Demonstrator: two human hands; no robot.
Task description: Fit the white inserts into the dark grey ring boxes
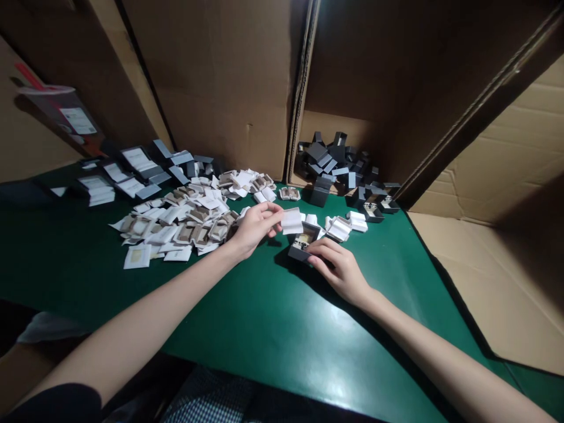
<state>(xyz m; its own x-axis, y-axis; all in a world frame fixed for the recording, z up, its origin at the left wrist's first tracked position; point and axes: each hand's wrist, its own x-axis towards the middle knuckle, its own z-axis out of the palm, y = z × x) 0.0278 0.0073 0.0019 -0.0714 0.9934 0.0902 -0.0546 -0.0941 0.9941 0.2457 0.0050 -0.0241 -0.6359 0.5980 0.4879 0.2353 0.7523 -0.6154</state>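
While your left fingers [272, 220] pinch paper [291, 221], likely light, by its edge, right fingers [326, 252] grip box [298, 254] alongside, probably stiff.

A plain, near-black cloth sleeve [61, 404] covers the upper part of the left arm [163, 308], its hem a smooth curve. Beyond it the forearm is bare, long and slim, narrowing at the wrist. The right arm [423, 332] is equally slender and bare. The left grip [259, 226] and right grip [338, 267] are bare too, with slim fingers. Small-checked, dark-and-pale fabric [207, 396] shows below; whether it is worn is unclear.
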